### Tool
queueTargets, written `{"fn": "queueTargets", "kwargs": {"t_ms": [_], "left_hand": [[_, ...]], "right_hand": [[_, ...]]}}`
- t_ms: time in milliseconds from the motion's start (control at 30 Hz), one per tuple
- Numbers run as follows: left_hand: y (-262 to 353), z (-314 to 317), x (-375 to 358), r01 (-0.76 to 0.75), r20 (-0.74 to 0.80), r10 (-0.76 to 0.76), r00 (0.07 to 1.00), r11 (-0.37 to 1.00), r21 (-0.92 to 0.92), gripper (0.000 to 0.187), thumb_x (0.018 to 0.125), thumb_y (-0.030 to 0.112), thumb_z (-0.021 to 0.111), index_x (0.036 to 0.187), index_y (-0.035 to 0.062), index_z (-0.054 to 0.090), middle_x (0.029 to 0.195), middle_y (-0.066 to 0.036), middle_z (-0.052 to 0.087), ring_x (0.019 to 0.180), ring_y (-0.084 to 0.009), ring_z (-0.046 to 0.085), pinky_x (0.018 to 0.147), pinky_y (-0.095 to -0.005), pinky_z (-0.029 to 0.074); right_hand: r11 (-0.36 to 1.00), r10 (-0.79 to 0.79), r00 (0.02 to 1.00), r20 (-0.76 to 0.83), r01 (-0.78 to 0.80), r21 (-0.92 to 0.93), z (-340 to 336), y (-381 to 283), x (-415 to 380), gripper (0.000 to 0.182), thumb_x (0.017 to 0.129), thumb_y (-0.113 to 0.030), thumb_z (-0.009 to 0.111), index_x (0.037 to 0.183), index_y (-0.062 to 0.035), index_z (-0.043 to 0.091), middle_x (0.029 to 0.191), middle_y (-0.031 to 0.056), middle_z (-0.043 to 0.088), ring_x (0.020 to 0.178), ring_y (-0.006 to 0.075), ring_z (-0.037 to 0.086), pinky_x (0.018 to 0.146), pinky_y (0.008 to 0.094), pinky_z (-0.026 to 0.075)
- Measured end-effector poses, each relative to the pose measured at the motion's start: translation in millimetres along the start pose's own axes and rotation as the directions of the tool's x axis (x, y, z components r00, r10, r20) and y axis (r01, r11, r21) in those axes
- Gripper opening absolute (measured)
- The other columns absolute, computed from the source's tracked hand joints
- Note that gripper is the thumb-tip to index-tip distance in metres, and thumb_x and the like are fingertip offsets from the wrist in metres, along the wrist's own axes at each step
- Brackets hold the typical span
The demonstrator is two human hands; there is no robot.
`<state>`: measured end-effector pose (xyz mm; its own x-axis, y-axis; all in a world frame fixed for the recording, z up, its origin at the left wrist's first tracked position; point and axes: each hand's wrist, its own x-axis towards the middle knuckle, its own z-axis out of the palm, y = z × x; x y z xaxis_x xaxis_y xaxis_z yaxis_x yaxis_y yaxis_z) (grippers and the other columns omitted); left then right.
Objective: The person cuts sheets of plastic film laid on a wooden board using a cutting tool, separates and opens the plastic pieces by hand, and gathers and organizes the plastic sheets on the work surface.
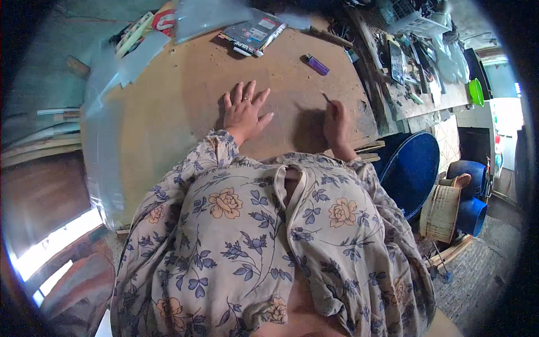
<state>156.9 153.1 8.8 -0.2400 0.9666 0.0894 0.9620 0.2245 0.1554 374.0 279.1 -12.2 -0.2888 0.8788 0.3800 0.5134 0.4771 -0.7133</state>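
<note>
My left hand [245,111] lies flat on a brown wooden board [163,106], its fingers spread and a ring on one of them. Between the fingers of my right hand [337,124], over the board's right side, is a thin, dark, pointed tool [327,98]; its exact kind is too small to tell. The tool's tip points up and away from me, and most of its handle is hidden in my grip. Beyond my right hand rests a purple lighter [317,65]. A black printed package [252,33] lies at the board's far edge.
Clear plastic sheeting [210,17] covers the far and left edges. To the right stands a cluttered bench [432,104] with a white basket [418,23] and a bright green cup [476,91]. Below it are a large blue drum [412,174] and a cream bucket [439,213].
</note>
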Motion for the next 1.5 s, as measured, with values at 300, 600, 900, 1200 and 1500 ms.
{"fn": "queueTargets", "kwargs": {"t_ms": [300, 600, 900, 1200, 1500], "left_hand": [[-8, 3, 3, -0.228, -0.081, 0.233, 0.969, 0.972, 0.064, 0.047, 0.075, 0.048, 0.048, 0.115, 0.0236, 0.053, 0.138, -0.011, 0.023, 0.127, -0.0295, 0.018, 0.098, -0.0557, 0.013], [-22, 9, 15, -0.25, -0.229, 0.219, 0.948, 0.961, -0.116, 0.057, 0.072, 0.034, 0.057, 0.123, 0.0165, 0.038, 0.135, -0.013, 0.028, 0.127, -0.0316, 0.02, 0.097, -0.0573, 0.014], [-138, 2, -56, 0.306, -0.561, -0.49, 0.667, 0.867, -0.394, 0.046, 0.076, 0.025, 0.054, 0.115, 0.0064, 0.04, 0.128, -0.016, 0.036, 0.116, -0.0347, 0.036, 0.094, -0.0496, 0.022], [-41, 8, -113, 0.131, -0.114, -0.128, 0.985, 0.991, 0.021, 0.053, 0.074, 0.033, 0.056, 0.12, 0.0102, 0.043, 0.13, -0.014, 0.035, 0.122, -0.0301, 0.03, 0.095, -0.0527, 0.02], [-34, -10, -94, 0.036, -0.012, -0.036, 0.999, 0.999, -0.001, 0.054, 0.078, 0.034, 0.051, 0.126, 0.0123, 0.038, 0.133, -0.013, 0.032, 0.124, -0.03, 0.028, 0.097, -0.0519, 0.02]], "right_hand": [[0.991, -0.076, 0.997, -0.016, 0.074, -0.113, -2, 14, -4, 0.008, 0.08, -0.014, 0.055, 0.083, -0.0068, 0.055, 0.077, 0.0129, 0.055, 0.074, 0.0323, 0.054, 0.065, 0.0389, 0.043], [0.973, -0.088, 0.996, 0.008, 0.087, -0.214, 6, 29, 7, 0.009, 0.081, -0.016, 0.053, 0.085, -0.0088, 0.055, 0.081, 0.0139, 0.055, 0.079, 0.0347, 0.053, 0.066, 0.041, 0.042], [0.941, -0.092, 0.996, 0.022, 0.094, -0.325, -3, 82, 28, 0.017, 0.085, -0.021, 0.048, 0.09, -0.0063, 0.055, 0.088, 0.0164, 0.056, 0.083, 0.0348, 0.053, 0.07, 0.0417, 0.042], [0.916, -0.085, 0.996, 0.008, 0.081, -0.393, -38, 120, 47, 0.02, 0.085, -0.024, 0.047, 0.091, -0.007, 0.055, 0.085, 0.0153, 0.058, 0.079, 0.0361, 0.055, 0.068, 0.0426, 0.043], [0.864, 0.125, 0.991, 0.039, -0.089, -0.495, -50, 123, 51, 0.02, 0.086, -0.024, 0.046, 0.091, -0.0067, 0.055, 0.088, 0.0156, 0.057, 0.086, 0.0356, 0.052, 0.072, 0.0437, 0.041]]}}
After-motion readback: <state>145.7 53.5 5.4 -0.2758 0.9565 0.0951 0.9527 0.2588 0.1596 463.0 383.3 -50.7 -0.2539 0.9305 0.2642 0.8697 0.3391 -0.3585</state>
